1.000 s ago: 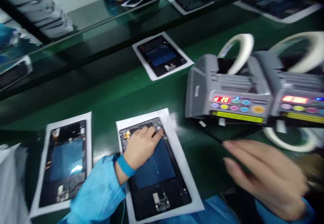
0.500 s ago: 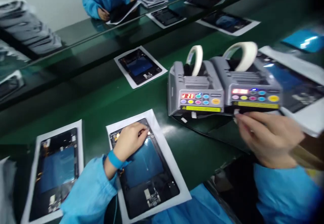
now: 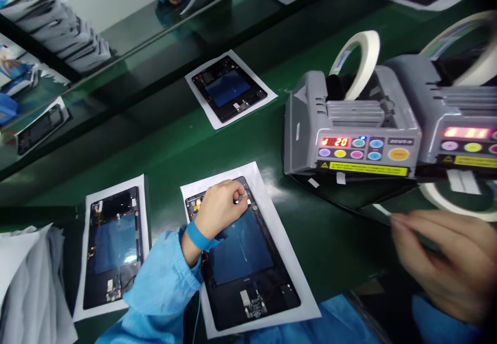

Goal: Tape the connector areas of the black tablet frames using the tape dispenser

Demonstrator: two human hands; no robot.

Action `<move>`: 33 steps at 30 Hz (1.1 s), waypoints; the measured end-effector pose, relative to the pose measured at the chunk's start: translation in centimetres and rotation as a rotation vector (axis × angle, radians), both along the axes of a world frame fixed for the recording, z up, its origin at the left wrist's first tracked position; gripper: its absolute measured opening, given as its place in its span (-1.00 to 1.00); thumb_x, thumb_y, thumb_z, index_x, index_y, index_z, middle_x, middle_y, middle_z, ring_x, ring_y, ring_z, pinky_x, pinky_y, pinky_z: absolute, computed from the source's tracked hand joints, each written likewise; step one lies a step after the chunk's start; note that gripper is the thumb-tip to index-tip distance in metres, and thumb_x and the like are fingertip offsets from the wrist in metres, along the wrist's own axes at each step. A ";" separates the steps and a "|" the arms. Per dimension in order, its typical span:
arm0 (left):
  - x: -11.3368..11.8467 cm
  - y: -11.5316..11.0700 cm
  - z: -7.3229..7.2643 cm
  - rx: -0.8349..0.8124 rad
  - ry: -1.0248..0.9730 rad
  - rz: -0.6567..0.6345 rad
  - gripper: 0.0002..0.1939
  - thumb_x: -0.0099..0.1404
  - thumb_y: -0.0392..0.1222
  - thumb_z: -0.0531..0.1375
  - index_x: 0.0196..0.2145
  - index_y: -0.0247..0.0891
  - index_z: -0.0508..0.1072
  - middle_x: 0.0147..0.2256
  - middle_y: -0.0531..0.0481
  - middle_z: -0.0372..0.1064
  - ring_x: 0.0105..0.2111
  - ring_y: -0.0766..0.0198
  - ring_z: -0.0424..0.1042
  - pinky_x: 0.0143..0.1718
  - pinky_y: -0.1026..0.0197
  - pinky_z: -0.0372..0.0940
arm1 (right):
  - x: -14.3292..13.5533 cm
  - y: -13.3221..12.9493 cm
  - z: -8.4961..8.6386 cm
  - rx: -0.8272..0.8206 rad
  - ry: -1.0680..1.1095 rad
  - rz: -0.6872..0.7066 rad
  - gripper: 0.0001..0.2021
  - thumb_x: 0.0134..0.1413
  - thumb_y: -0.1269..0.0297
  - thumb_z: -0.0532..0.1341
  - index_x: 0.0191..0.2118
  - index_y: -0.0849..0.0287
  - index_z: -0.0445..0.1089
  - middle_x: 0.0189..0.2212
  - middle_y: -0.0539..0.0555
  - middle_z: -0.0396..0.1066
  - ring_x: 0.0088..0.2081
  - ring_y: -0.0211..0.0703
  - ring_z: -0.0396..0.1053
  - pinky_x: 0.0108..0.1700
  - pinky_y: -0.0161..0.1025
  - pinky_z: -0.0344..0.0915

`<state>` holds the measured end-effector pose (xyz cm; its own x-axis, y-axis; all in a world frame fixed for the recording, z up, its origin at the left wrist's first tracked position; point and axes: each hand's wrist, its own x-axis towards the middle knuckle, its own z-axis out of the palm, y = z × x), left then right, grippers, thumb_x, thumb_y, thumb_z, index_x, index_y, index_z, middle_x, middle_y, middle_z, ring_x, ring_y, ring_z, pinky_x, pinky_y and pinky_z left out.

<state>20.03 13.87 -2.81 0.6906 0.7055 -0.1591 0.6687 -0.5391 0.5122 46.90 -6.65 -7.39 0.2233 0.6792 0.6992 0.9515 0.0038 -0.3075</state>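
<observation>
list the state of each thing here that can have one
near tablet: back open, lying on white paper
left hand: pressing on the near tablet's top edge
right hand: holds a small white strip, blurred
left tape dispenser: powered, red display lit, tape roll loaded
right tape dispenser: display lit, cut strips hanging out
left tablet: back open, untouched

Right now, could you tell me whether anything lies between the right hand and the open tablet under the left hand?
Nothing visible does. Between the right hand and the tablet there is only bare green belt and the tablet's white sheet. The tape dispenser stands farther back, off that line. The left hand rests on the tablet's top edge.
</observation>
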 end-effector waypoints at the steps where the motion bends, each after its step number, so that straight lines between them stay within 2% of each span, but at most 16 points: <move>1: 0.1 0.0 -0.1 0.003 -0.005 0.007 -0.91 0.10 -0.41 0.18 -0.45 -0.27 0.43 -0.51 0.11 0.32 -0.50 0.34 0.28 -0.42 0.28 0.16 | -0.8 0.8 0.8 0.026 -0.043 0.078 -0.67 -0.23 0.58 0.41 -0.42 0.00 0.38 -0.55 -0.02 0.43 -0.56 -0.19 0.39 -0.51 -0.29 0.37; 3: 0.3 -0.1 -0.2 0.004 -0.021 0.020 -0.91 0.10 -0.42 0.18 -0.45 -0.27 0.43 -0.51 0.11 0.32 -0.49 0.33 0.30 -0.40 0.28 0.18 | -2.3 2.0 2.1 0.047 -0.104 0.192 -0.64 -0.23 0.65 0.40 -0.37 0.05 0.38 -0.52 0.00 0.44 -0.54 -0.19 0.41 -0.49 -0.29 0.38; 6: -0.6 -0.4 0.7 -0.023 -0.057 0.024 -0.90 0.14 -0.41 0.18 -0.42 -0.26 0.44 -0.48 0.11 0.37 -0.48 0.35 0.34 -0.39 0.30 0.24 | -3.9 2.3 3.2 0.000 -0.068 0.261 -0.67 -0.14 0.64 0.37 -0.31 0.08 0.38 -0.47 0.01 0.45 -0.48 -0.18 0.43 -0.43 -0.25 0.41; 9: -3.9 -0.9 2.5 -0.006 -0.137 0.041 -0.93 0.24 -0.32 0.19 -0.32 -0.24 0.47 -0.37 0.05 0.44 -0.36 0.32 0.42 -0.30 0.27 0.31 | -5.2 2.1 3.5 -0.137 -0.019 0.396 -0.75 0.00 0.59 0.30 -0.23 0.11 0.40 -0.36 0.05 0.48 -0.40 -0.16 0.45 -0.35 -0.22 0.42; 12: -8.3 -1.6 3.4 0.158 -0.147 0.054 -0.89 0.33 -0.24 0.15 -0.22 -0.24 0.46 -0.25 -0.06 0.45 -0.21 0.22 0.42 -0.16 0.15 0.35 | -7.1 3.4 4.1 -0.315 -0.015 0.591 -0.86 0.19 0.46 0.16 -0.16 0.15 0.41 -0.28 0.08 0.47 -0.30 -0.17 0.45 -0.25 -0.24 0.42; 15: -11.4 -2.2 2.5 0.316 -0.024 -0.045 -0.82 0.36 -0.19 0.14 -0.12 -0.27 0.45 -0.12 -0.16 0.41 -0.11 0.10 0.38 -0.09 0.03 0.36 | -10.5 7.1 5.0 -0.415 -0.014 0.749 -0.80 0.29 0.39 0.03 -0.16 0.16 0.40 -0.29 0.06 0.45 -0.33 -0.22 0.43 -0.32 -0.27 0.38; 17: -12.3 -2.3 1.3 0.391 0.064 -0.103 -0.73 0.35 -0.15 0.15 -0.04 -0.31 0.42 -0.04 -0.22 0.36 -0.05 0.02 0.35 -0.05 -0.04 0.35 | -13.3 10.5 5.3 -0.392 -0.054 0.792 -0.79 0.29 0.39 0.01 -0.17 0.17 0.40 -0.32 0.05 0.44 -0.38 -0.24 0.41 -0.43 -0.29 0.30; 20: -12.6 -2.4 -0.2 0.463 0.116 -0.128 -0.61 0.36 -0.06 0.14 0.03 -0.38 0.37 0.00 -0.28 0.33 -0.02 -0.04 0.34 -0.04 -0.06 0.35 | -17.2 15.0 4.3 -0.288 -0.149 0.783 -0.82 0.25 0.40 0.06 -0.20 0.20 0.41 -0.35 0.03 0.43 -0.42 -0.26 0.39 -0.49 -0.29 0.21; 22: -12.7 -2.5 -0.8 0.473 0.094 -0.133 -0.58 0.37 -0.01 0.11 0.02 -0.40 0.38 -0.01 -0.26 0.36 -0.01 -0.03 0.34 -0.02 -0.03 0.34 | -18.7 16.9 3.0 -0.248 -0.173 0.759 -0.85 0.23 0.40 0.09 -0.22 0.22 0.41 -0.34 0.03 0.44 -0.42 -0.27 0.39 -0.47 -0.29 0.21; 26: -12.7 -2.8 -1.3 0.467 0.067 -0.123 -0.58 0.38 -0.01 0.10 0.01 -0.42 0.38 -0.01 -0.20 0.38 0.01 0.00 0.33 0.03 0.02 0.30 | -19.4 18.1 1.2 -0.241 -0.164 0.751 -0.91 0.19 0.44 0.18 -0.20 0.25 0.41 -0.30 0.03 0.47 -0.39 -0.27 0.41 -0.38 -0.29 0.26; 33: -12.8 -3.0 -1.6 0.449 0.037 -0.096 -0.60 0.38 -0.03 0.11 -0.03 -0.44 0.40 -0.03 -0.22 0.36 0.00 0.02 0.34 0.05 0.04 0.26 | -19.8 18.1 1.2 -0.277 -0.161 0.805 -0.94 0.15 0.46 0.24 -0.23 0.26 0.41 -0.34 0.04 0.47 -0.37 -0.22 0.43 -0.30 -0.28 0.29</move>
<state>7.26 10.84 -4.39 0.7559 0.6431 0.1222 0.6180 -0.7627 0.1906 27.07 11.44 -6.22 -0.4863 0.7384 0.4673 0.7234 0.6401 -0.2586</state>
